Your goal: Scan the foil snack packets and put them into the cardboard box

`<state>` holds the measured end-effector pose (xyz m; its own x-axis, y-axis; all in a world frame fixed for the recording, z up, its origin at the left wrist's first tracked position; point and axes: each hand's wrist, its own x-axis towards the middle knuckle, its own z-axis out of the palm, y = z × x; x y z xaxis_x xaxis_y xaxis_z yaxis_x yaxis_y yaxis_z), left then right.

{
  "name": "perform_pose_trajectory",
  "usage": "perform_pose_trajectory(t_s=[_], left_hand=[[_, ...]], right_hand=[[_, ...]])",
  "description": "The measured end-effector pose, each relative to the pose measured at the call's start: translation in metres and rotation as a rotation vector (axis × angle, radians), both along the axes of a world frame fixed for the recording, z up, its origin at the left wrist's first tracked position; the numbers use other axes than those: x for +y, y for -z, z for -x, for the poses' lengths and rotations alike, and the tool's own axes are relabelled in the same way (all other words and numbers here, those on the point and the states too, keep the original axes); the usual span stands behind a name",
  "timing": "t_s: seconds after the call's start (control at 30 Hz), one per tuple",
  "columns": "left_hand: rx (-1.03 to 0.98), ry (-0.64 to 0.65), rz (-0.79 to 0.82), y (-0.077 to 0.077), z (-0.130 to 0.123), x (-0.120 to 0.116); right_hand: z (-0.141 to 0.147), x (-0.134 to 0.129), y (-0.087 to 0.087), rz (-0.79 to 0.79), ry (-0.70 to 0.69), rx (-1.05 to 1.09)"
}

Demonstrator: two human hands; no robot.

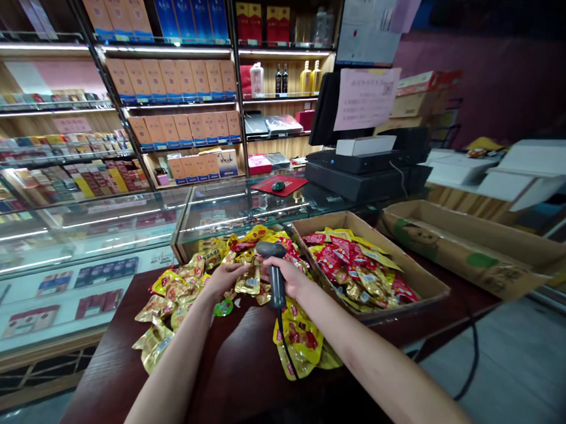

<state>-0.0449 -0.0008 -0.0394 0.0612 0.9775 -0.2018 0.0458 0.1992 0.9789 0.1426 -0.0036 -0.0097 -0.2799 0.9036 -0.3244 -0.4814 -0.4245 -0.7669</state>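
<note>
From my camera, I see my right hand (289, 276) wrapped around a gray scanner (277, 288). My left hand (224, 281) pinches a shiny gold packet (249, 282) just beside it, over the dark red surface (225, 367), near a box (418, 271).

Dk-brown tbl (234, 366) — foil pkts (176, 296), open ctns (409, 270)

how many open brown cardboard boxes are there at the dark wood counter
2. The first box, holding red and gold packets, is to the right of the scanner; the second box is farther right. Others could be hidden from view.
</note>
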Motion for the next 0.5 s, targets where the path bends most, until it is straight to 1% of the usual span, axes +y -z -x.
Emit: perform_pose_trajectory(t_s=[0.1, 0.17, 0.27, 0.33, 0.4, 0.5], left_hand=[[-0.133, -0.041, -0.036, -0.002, 0.008, 0.003], [-0.245, -0.092, -0.047, -0.003, 0.014, 0.005], [-0.334, -0.161, -0.037, -0.005, 0.020, 0.008], [-0.340, -0.185, -0.037, -0.003, 0.021, 0.010], [-0.329, -0.198, -0.054, 0.001, 0.021, 0.013], [-0.302, -0.218, -0.076, 0.009, 0.022, 0.016]], right_hand=[[0.003, -0.012, -0.005, -0.019, 0.072, -0.108], [0.007, -0.027, -0.011, -0.058, 0.079, -0.146], [0.016, -0.056, -0.021, -0.130, -0.045, -0.128], [0.024, -0.073, -0.023, -0.169, -0.113, -0.225], [0.032, -0.084, -0.021, -0.176, -0.163, -0.300], [0.042, -0.089, -0.009, -0.168, -0.155, -0.391]])
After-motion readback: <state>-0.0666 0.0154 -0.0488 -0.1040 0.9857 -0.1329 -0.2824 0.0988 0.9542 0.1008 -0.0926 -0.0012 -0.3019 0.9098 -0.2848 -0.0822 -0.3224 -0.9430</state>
